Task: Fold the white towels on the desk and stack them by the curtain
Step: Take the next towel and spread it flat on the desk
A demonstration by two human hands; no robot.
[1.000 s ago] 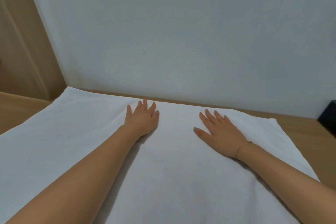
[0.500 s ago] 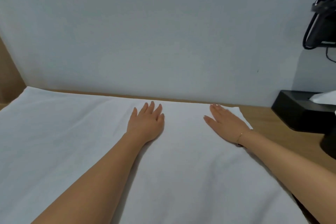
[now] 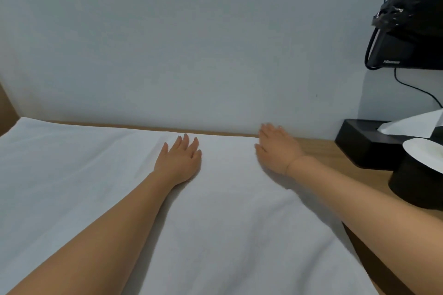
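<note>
On the desk (image 3: 318, 151) one white towel (image 3: 96, 175) lies spread and unfolded, left hand (image 3: 178, 161) and right hand (image 3: 275, 148) pressing flat, gripping nothing; folding and stacking apparently remain.

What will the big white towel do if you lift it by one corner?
The white towel would probably droop, since it lies limp and flat on the desk. It looks thin, so likely light. Pushed, it may bunch up rather than slide.

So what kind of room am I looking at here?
Probably a hotel or guest room. A white towel lies spread over a wooden desk against a plain wall, with a black tissue box and a wall-mounted black screen to the right.
</note>
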